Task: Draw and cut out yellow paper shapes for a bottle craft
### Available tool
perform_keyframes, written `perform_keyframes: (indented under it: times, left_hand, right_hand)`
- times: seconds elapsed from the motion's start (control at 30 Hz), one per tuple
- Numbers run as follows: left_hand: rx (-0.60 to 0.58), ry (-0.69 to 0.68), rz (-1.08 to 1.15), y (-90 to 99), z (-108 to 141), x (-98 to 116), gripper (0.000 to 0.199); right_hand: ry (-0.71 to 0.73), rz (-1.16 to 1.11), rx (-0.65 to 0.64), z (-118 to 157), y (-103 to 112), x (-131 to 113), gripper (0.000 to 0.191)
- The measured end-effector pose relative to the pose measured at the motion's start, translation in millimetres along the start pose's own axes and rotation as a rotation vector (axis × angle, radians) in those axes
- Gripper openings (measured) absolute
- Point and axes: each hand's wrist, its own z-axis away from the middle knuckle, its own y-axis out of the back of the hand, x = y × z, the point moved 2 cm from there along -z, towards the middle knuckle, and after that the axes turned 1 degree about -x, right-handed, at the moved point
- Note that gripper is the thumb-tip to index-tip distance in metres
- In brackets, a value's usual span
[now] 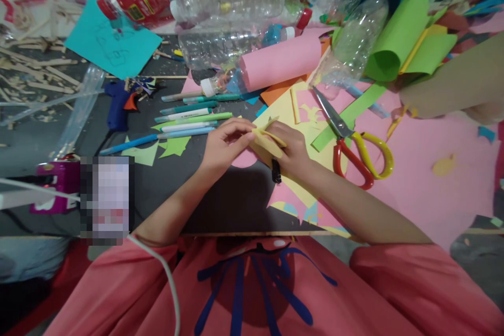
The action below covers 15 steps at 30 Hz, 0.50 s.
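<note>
A small folded piece of yellow paper [266, 143] is between my hands, above the near edge of the work surface. My left hand [222, 149] pinches its left edge between thumb and fingers. On the other side, my right hand [293, 148] is closed around the paper. A short black object [276, 172] sticks out below the right hand; its kind is hidden. Under the hands shows a rounded pink paper piece [244, 159]. Scissors [346, 139] with one red and one yellow handle lie partly open to the right, on coloured paper.
Several markers [185, 127] and a blue glue gun [118, 105] lie to the left. Clear plastic bottles [232, 0] and a pink paper roll [281, 62] fill the back. Green rolled paper [399, 31] and another person's arm [457, 84] are at right. A phone [112, 197] lies near left.
</note>
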Motion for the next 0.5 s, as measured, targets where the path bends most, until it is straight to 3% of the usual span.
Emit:
perform_keyframes:
  times: [0.27, 0.5]
  left_hand:
    - [-0.012, -0.036, -0.014, 5.0, -4, -4, 0.033]
    - [0.120, 0.065, 0.019, 18.6, -11, -7, 0.024]
  right_hand:
    - [-0.046, -0.085, -0.014, -1, 1, -1, 0.031]
    - [-0.370, -0.246, 0.231, -1, 5, 9, 0.038]
